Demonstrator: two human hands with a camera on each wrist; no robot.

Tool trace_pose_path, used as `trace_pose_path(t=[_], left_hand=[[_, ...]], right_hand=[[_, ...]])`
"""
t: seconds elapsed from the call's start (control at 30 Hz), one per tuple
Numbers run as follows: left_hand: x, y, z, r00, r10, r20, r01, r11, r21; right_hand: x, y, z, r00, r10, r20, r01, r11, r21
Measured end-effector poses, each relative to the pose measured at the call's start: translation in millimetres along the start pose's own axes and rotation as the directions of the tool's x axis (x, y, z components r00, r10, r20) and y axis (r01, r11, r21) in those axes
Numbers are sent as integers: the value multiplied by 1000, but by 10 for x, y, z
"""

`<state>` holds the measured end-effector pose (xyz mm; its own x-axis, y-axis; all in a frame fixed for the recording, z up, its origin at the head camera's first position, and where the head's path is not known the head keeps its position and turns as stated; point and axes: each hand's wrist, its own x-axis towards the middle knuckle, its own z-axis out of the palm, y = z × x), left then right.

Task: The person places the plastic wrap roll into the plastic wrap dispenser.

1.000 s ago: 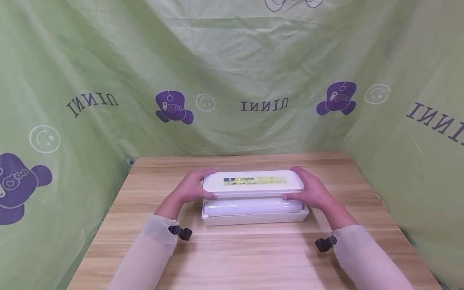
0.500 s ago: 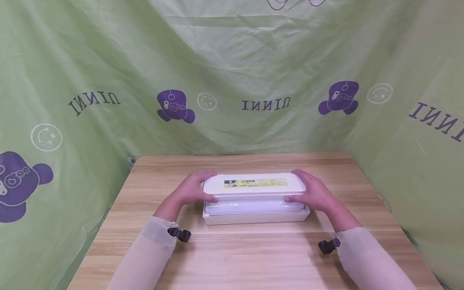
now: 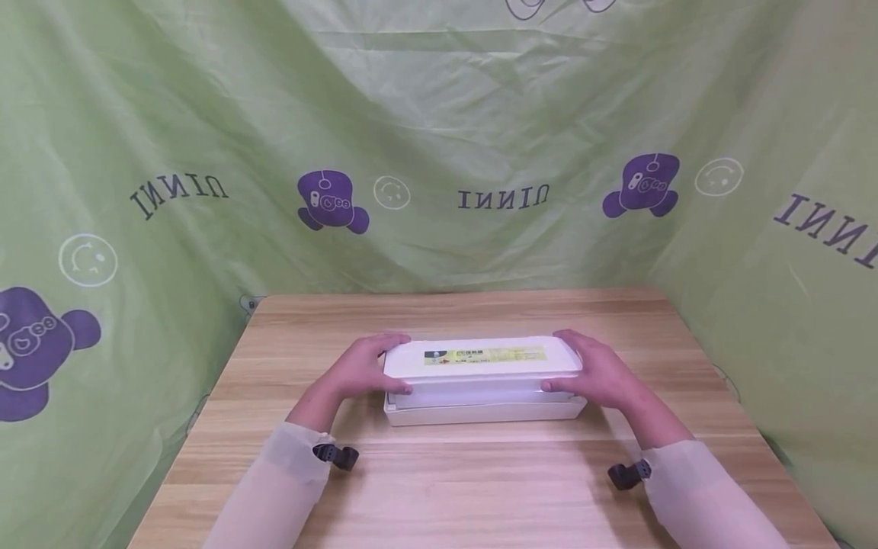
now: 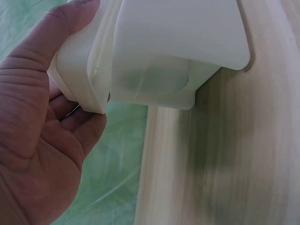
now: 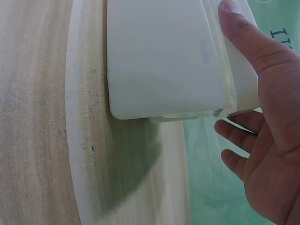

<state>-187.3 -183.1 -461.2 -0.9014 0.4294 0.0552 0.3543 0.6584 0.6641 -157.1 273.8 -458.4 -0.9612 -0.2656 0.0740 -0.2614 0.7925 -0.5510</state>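
A long white box lid (image 3: 480, 374) with a yellow label sits over its white box base (image 3: 487, 414) in the head view. It is the lid of a cling film box. My left hand (image 3: 360, 371) grips the lid's left end, thumb on the near face and fingers behind. At the other end my right hand (image 3: 600, 374) holds it the same way. From the left wrist, a narrow gap shows between the lid (image 4: 77, 65) and the base (image 4: 178, 33). The cling film roll inside is almost wholly hidden under the lid.
The box stands on a wood-grain table (image 3: 466, 480) towards its far side. Green printed cloth (image 3: 425, 259) hangs behind the table and along both sides. Small black cameras (image 3: 336, 455) are strapped at the wrists over pale sleeves.
Both hands have lowered the lid towards the base and slightly nearer. The white film roll, plainly visible before, is now mostly covered. The base has hardly moved.
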Motion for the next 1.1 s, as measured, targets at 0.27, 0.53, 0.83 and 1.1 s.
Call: trace_pose_path(t=[0.27, 0.53, 0.83, 1.1], left_hand=[[-92, 15, 23, 1000, 4, 2, -3, 1000, -18], [-159, 22, 52, 1000, 13, 5, -13, 999, -33], [-202, -3, 111, 1000, 5, 14, -4, 997, -77], [-212, 14, 146, 1000, -4, 20, 5, 998, -57]], right_hand=[[-56, -9, 7, 1000, -20, -2, 20, 1000, -21], [-114, -29, -6, 1000, -17, 22, 18, 999, -38], [-122, -9, 13, 999, -26, 24, 27, 999, -39], [-160, 5, 15, 999, -9, 42, 11, 999, -43]])
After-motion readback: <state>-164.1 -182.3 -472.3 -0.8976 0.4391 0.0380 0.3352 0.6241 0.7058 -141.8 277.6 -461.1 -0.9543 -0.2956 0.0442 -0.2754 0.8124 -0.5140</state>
